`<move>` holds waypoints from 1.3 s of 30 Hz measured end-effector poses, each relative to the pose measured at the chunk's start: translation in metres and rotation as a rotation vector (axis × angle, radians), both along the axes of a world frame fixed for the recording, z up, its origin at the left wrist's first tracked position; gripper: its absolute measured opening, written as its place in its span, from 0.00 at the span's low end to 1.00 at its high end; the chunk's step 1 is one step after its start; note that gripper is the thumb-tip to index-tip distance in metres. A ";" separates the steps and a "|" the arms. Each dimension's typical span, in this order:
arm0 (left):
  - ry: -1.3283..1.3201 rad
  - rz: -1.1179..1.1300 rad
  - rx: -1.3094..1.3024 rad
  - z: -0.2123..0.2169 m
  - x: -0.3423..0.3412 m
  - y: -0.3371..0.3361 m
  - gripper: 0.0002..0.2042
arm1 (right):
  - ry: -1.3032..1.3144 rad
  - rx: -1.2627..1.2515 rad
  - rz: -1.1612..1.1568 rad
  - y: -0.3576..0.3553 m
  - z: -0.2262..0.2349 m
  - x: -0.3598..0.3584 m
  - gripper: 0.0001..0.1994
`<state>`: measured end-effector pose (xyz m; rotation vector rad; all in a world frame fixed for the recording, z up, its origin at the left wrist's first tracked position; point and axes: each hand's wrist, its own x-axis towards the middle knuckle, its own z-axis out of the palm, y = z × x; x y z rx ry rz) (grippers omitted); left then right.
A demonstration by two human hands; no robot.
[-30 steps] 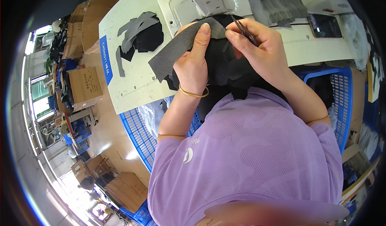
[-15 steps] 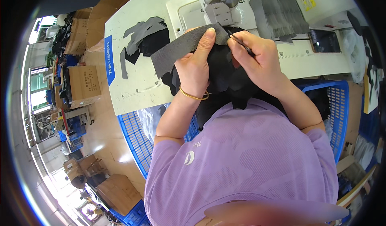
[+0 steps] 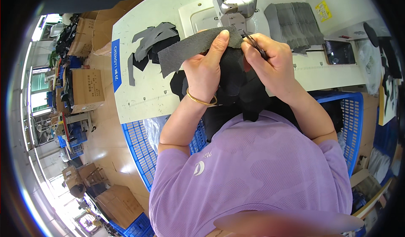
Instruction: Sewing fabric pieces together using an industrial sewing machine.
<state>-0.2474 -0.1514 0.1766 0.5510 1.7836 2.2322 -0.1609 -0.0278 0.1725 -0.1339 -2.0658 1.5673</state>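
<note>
1. Left hand [image 3: 206, 70]: closed on a grey fabric piece [image 3: 185, 51], thumb stretched up over its top edge, fingers hidden beneath. A gold bangle [image 3: 201, 100] sits at the wrist.

2. Right hand [image 3: 270, 64]: pinched narrow around small dark snips [image 3: 254, 43], their tip touching the fabric edge just beside the left thumb, at 9 o'clock from the right hand.

3. Work piece: the grey fabric piece runs out from the left hand toward 10 o'clock. Under both hands hangs a bundle of black fabric [image 3: 236, 89], draped toward the person's chest at 6 o'clock.

4. Change noted: over the last second both hands and the fabric have moved toward 12 o'clock, closer to the sewing machine head [image 3: 232, 5]; a second ago they sat well short of it, now the left thumb is just below it. The grip of each hand is unchanged. Judgement: trimming at the edge continues with the piece kept close to the needle, so the seam work is not closed out.

5. Surroundings: a loose heap of grey and black cut pieces [image 3: 152, 40] lies at 10 o'clock on the white table [image 3: 139, 93]; a neat stack of grey pieces [image 3: 295, 24] at 1 o'clock. A blue crate [image 3: 350, 114] stands at 4 o'clock, another blue crate [image 3: 139, 148] at 7 o'clock.
</note>
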 end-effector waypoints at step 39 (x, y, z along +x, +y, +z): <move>-0.024 -0.166 -0.054 0.036 -0.074 0.026 0.06 | 0.030 -0.189 -0.160 0.003 0.022 -0.047 0.15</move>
